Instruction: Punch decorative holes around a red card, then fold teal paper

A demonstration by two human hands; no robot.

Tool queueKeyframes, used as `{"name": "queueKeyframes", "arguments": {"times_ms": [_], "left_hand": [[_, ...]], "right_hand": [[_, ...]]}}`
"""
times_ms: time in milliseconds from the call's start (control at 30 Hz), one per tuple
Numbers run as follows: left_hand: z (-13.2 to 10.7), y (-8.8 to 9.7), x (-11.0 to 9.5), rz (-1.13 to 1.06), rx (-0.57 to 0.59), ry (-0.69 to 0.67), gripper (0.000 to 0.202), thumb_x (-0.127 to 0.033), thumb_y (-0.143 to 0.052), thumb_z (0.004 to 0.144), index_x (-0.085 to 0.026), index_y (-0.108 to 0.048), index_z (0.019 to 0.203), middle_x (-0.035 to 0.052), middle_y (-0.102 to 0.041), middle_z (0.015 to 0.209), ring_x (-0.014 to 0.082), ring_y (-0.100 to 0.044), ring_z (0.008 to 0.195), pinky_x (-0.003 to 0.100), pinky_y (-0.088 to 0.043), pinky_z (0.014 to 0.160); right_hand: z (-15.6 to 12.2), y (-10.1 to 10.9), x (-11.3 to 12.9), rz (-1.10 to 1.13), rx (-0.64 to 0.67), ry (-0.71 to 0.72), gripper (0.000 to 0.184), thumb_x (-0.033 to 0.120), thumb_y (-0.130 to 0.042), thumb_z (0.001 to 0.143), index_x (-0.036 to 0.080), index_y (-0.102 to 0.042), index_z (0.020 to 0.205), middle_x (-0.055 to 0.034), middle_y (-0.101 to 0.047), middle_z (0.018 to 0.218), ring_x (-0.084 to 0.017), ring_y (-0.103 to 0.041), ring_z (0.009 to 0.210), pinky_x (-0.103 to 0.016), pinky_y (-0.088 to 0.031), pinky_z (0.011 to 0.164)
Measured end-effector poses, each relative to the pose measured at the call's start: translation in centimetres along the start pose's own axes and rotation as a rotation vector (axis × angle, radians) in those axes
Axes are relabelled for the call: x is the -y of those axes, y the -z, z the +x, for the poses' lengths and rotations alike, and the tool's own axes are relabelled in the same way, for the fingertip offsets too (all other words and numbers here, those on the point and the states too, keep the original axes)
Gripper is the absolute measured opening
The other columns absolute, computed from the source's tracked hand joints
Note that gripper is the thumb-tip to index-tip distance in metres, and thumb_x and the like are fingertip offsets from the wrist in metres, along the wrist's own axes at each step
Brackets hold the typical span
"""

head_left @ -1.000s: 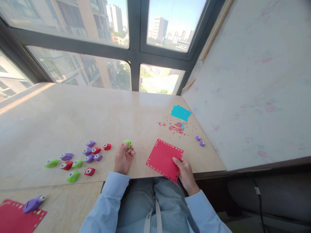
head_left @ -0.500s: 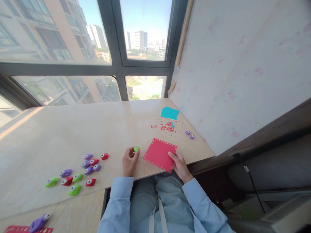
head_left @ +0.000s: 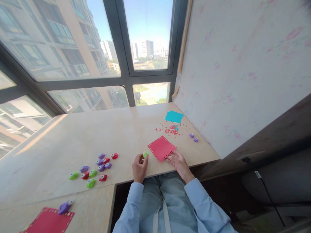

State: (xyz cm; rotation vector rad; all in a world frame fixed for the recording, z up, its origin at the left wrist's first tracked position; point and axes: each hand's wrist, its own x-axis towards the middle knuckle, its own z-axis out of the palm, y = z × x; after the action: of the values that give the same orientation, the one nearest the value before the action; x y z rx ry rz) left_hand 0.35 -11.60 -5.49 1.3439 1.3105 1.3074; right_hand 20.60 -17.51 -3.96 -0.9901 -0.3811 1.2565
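A small green craft punch with a white eye-like button sits between the thumb and fingers of my left hand, just over the table. To its right is a red sheet of paper with small holes punched along its edges. My right hand is at the sheet's near right edge, its fingers stretched out and touching or just under that edge. Whether the thumb presses on the paper is hard to make out.
Several green, red and purple punches lie to the left. Nearer, a purple punch rests on another punched red sheet. Beyond my hands are red paper bits, blue sheets and two purple punches by the wall.
The red sheet has turned and now lies a little farther from me. My right hand's thumb has come off its top and the fingers have straightened. The view has shifted left.
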Motion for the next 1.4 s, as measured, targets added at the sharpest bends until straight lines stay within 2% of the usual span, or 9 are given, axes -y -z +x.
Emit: {"name": "queueKeyframes", "arguments": {"times_ms": [133,267,500,667,833,933,1067,1267,1400], "left_hand": [[-1.3,0.0,0.3,0.087,0.001,-0.043,0.041,-0.053,-0.069,0.078,-0.016,-0.065,0.095,0.0036,-0.069,0.073,0.0137,-0.059,0.055,0.025,-0.049,0.052],[-2.0,-0.2,-0.7,-0.013,-0.034,0.028,0.045,-0.055,-0.07,0.075,-0.016,-0.063,0.096,0.0067,-0.072,0.081,0.0163,-0.064,0.06,0.027,-0.052,0.054],[-3.1,-2.1,-3.9,-0.116,0.073,0.159,0.039,-0.048,-0.068,0.076,-0.015,-0.06,0.096,0.0066,-0.073,0.077,0.0174,-0.066,0.055,0.026,-0.05,0.047],[-2.6,-6.9,-6.8,-0.053,0.339,0.013,0.021,-0.035,-0.062,0.081,-0.017,-0.059,0.092,0.0055,-0.073,0.079,0.0167,-0.067,0.061,0.026,-0.051,0.055],[0.1,-13.3,-9.3,0.369,0.595,-0.236,0.02,-0.028,-0.063,0.08,-0.019,-0.066,0.097,0.005,-0.073,0.082,0.0202,-0.07,0.072,0.029,-0.051,0.066],[1.8,-17.0,-9.4,0.594,0.699,-0.373,0.023,-0.033,-0.065,0.081,-0.018,-0.072,0.098,0.0092,-0.074,0.091,0.0239,-0.069,0.083,0.034,-0.052,0.076],[3.5,-21.0,-8.4,0.687,0.882,-0.5,0.022,-0.029,-0.065,0.082,-0.019,-0.075,0.099,0.0106,-0.072,0.103,0.0232,-0.067,0.094,0.033,-0.051,0.084],[5.2,-24.4,-7.3,0.717,0.963,-0.453,0.019,-0.027,-0.071,0.078,-0.021,-0.077,0.096,0.0091,-0.073,0.094,0.0235,-0.069,0.086,0.03,-0.052,0.077],[5.4,-25.4,-7.4,0.742,0.855,-0.377,0.032,-0.019,-0.058,0.086,-0.017,-0.069,0.116,0.013,-0.074,0.099,0.0256,-0.069,0.092,0.033,-0.052,0.08]], "right_hand": [[0.3,0.0,0.4,-0.047,0.0,-0.113,0.041,0.021,-0.086,0.063,0.017,-0.059,0.094,-0.0069,-0.074,0.082,-0.019,-0.074,0.08,-0.028,-0.06,0.075],[0.6,-0.3,1.2,-0.127,0.035,-0.246,0.024,0.027,-0.08,0.073,0.016,-0.06,0.08,-0.0097,-0.074,0.076,-0.018,-0.073,0.068,-0.028,-0.06,0.069],[0.6,-0.6,1.8,-0.2,0.112,-0.295,0.03,0.038,-0.08,0.073,0.017,-0.061,0.081,-0.0073,-0.074,0.075,-0.017,-0.072,0.064,-0.03,-0.06,0.064],[-0.3,-0.8,1.3,-0.299,0.121,-0.186,0.037,0.047,-0.08,0.066,0.017,-0.062,0.076,-0.0007,-0.069,0.066,-0.016,-0.069,0.058,-0.027,-0.058,0.058],[-1.8,-0.4,-0.6,-0.561,-0.072,-0.019,0.027,0.044,-0.068,0.074,0.02,-0.058,0.068,-0.0016,-0.066,0.058,-0.02,-0.065,0.05,-0.029,-0.052,0.046],[-2.1,0.1,-1.4,-0.548,-0.109,0.048,0.025,0.043,-0.064,0.076,0.02,-0.056,0.068,-0.0003,-0.063,0.059,-0.019,-0.061,0.048,-0.029,-0.05,0.045],[-2.1,0.7,-1.4,-0.49,-0.014,0.037,0.025,0.045,-0.062,0.079,0.021,-0.06,0.078,0.0002,-0.062,0.06,-0.017,-0.058,0.048,-0.028,-0.049,0.046],[-2.4,0.6,-0.7,-0.483,0.052,0.07,0.02,0.039,-0.058,0.08,0.02,-0.062,0.076,0.0007,-0.06,0.058,-0.014,-0.051,0.048,-0.024,-0.04,0.046],[-2.5,0.6,-0.6,-0.568,0.006,0.097,0.017,0.035,-0.058,0.079,0.02,-0.062,0.072,0.0004,-0.06,0.056,-0.015,-0.051,0.05,-0.024,-0.038,0.047]]}}
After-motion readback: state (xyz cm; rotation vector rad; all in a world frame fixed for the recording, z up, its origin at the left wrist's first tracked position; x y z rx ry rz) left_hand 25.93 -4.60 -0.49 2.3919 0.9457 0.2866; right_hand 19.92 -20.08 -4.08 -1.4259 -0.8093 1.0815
